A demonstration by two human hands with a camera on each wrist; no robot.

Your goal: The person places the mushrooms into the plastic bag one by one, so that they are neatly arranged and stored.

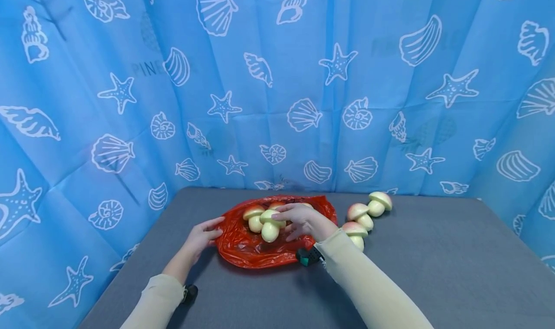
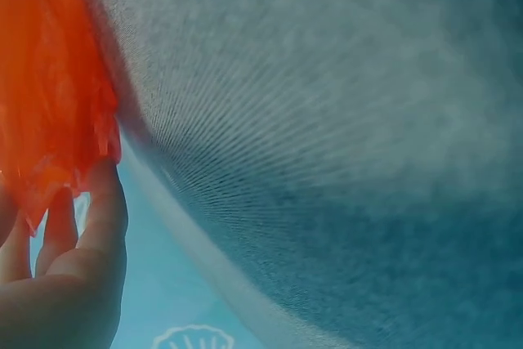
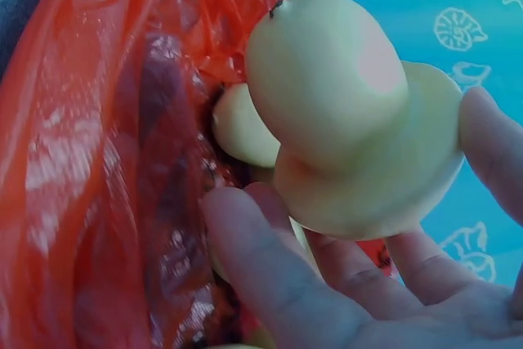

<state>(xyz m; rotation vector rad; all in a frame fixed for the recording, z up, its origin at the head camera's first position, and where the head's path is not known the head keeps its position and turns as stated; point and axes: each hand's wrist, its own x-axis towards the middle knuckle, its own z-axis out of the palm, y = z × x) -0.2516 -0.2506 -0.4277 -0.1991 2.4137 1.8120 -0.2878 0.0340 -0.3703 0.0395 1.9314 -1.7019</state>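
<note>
A red plastic bag lies spread with its mouth wide, several model mushrooms inside, among them one with a reddish cap. My left hand holds the bag's left edge; in the left wrist view its fingers are at the crinkled rim. Over the bag, my right hand grips a pale mushroom by its cap. The right wrist view shows this mushroom with its rounded stem toward the camera, the thumb at the cap's edge and the other fingers beneath.
To the right of the bag, three more mushrooms stand in a slanting row: a near one, a middle one and a far one. A grey cloth covers the table. Behind it hangs a blue shell-print curtain.
</note>
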